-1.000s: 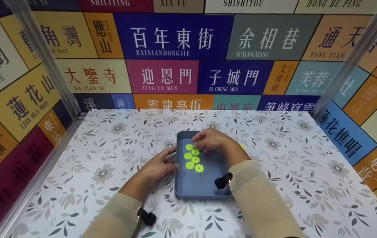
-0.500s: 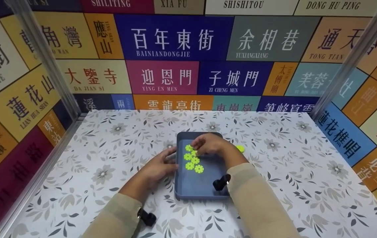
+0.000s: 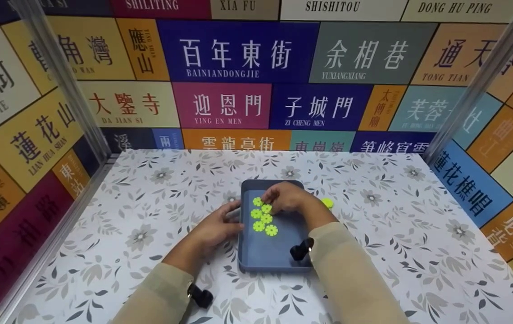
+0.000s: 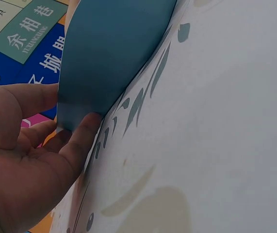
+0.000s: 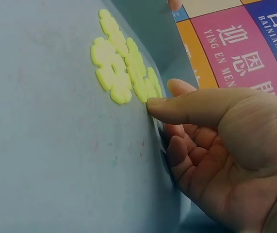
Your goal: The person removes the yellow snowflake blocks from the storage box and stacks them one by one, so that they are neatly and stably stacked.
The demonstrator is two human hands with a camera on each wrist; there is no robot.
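In the head view a shallow blue-grey tray [image 3: 276, 252] lies on the table. Several yellow-green flower-shaped pieces [image 3: 271, 230] lie close together on its floor, left of the middle. My left hand [image 3: 215, 228] holds the tray's left side, thumb at the rim and fingers along the outer wall [image 4: 104, 53]. Over the tray's far half, my right hand [image 3: 288, 198] is bent down with curled fingers. Its thumb [image 5: 182, 109] and index finger pinch at the edge of one flower piece [image 5: 151, 82] in the cluster; part of that piece is hidden by the hand.
Beyond the tray's right side, a yellow-green piece [image 3: 327, 203] lies on the table, partly hidden by the right forearm. The floral tabletop [image 3: 157, 193] ends at walls covered with coloured sign panels [image 3: 222, 103].
The right hand has come down and slightly nearer to the flower pieces, then stayed there. The left hand and the tray have hardly moved.
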